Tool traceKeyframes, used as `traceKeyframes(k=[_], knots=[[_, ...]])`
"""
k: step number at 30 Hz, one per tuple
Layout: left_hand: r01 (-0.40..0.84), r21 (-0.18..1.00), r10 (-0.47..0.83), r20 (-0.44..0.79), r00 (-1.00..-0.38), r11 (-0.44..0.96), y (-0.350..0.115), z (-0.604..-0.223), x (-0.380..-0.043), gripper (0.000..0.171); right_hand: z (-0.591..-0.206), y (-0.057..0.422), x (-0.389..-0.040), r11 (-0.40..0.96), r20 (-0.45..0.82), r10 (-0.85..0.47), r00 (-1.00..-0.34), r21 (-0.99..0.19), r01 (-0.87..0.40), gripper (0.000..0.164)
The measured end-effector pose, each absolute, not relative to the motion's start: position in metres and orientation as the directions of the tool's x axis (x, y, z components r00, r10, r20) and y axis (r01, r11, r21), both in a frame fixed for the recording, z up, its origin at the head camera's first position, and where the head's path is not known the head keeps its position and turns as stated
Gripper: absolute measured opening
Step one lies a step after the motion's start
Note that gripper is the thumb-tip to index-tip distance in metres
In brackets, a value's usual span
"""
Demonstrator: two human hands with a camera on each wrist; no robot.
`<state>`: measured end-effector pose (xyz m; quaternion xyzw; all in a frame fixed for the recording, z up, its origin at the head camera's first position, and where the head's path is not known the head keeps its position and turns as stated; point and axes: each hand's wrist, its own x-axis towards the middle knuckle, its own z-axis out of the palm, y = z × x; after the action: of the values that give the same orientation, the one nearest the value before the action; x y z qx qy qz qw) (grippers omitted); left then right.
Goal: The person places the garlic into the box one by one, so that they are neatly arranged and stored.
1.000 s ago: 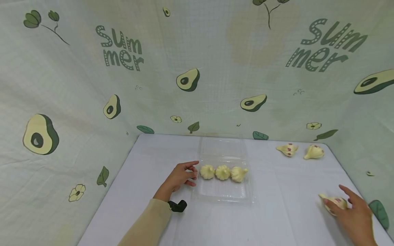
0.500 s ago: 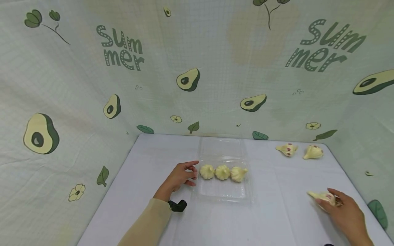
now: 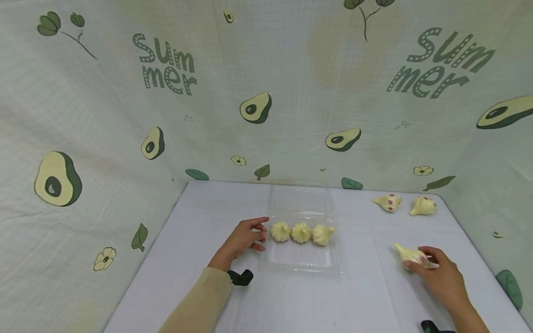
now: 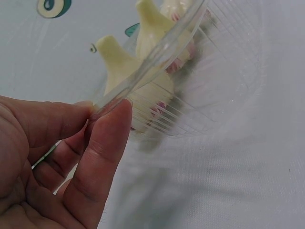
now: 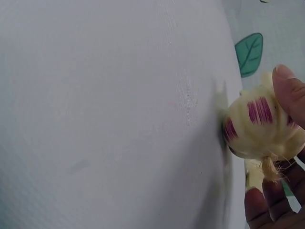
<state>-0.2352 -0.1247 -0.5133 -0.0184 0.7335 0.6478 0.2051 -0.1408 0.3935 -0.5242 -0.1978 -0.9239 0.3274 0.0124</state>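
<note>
My left hand (image 3: 245, 239) pinches the left rim of a clear plastic clamshell box (image 3: 300, 259), thumb and finger meeting on its edge in the left wrist view. In a row inside the box stand three garlic bulbs (image 3: 301, 233), stems upward. To the right, my right hand (image 3: 441, 277) holds another garlic bulb (image 5: 259, 121) with purple streaks, its root tuft showing in the right wrist view. The stem of this held bulb points toward the far left in the head view.
The box's clear lid (image 3: 300, 200) lies folded back behind it. Two more garlic bulbs, a left one (image 3: 388, 202) and a right one (image 3: 423, 206), lie at the far right corner of the white table (image 3: 354, 300). A printed cloth rises along the back and sides.
My right hand has moved left from the table's right side, carrying the garlic bulb with it. The left hand has kept its place on the box rim.
</note>
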Motion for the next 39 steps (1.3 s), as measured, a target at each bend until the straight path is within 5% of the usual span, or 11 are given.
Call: traceKeyframes(k=[18, 26, 39], knots=[[-0.289, 0.945, 0.254, -0.320, -0.913, 0.150, -0.124, -0.510, -0.234, 0.060, -0.538, 0.374, -0.146, 0.822, 0.046, 0.118, -0.992, -0.565, 0.071, 0.070], [-0.289, 0.946, 0.250, -0.319, -0.914, 0.149, -0.124, -0.512, -0.235, 0.060, -0.533, 0.370, -0.148, 0.803, -0.033, 0.092, -0.995, -0.588, 0.094, 0.072], [-0.287, 0.947, 0.246, -0.315, -0.917, 0.144, -0.124, -0.516, -0.234, 0.059, -0.539, 0.357, -0.154, 0.770, 0.035, 0.192, -0.981, -0.625, 0.128, 0.070]])
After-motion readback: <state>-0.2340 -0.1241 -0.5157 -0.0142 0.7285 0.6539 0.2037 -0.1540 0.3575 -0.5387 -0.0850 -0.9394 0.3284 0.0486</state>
